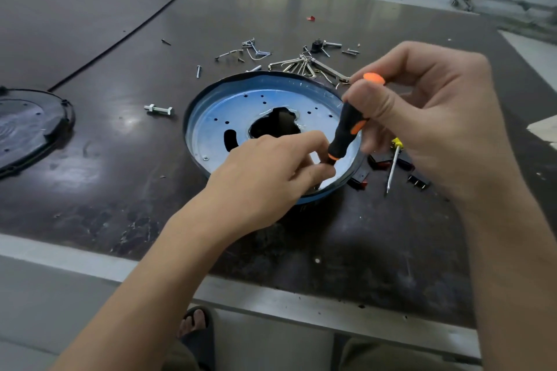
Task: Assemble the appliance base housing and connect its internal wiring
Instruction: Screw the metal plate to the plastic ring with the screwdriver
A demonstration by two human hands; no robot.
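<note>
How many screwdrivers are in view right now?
2. A black-and-orange screwdriver gripped in the right hand over the round housing; a yellow-handled screwdriver lying on the table just right of it. More may be hidden.

Round blue-filmed metal base housing [211, 117], flat, open side up

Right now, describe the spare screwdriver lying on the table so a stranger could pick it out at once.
Find the round metal pan in the middle of the dark table. Just off its right edge, under the right hand, a thin screwdriver lies among small black and red parts. Its yellow handle and bare silver shaft set it apart from the black-and-orange screwdriver that hand holds.
</note>
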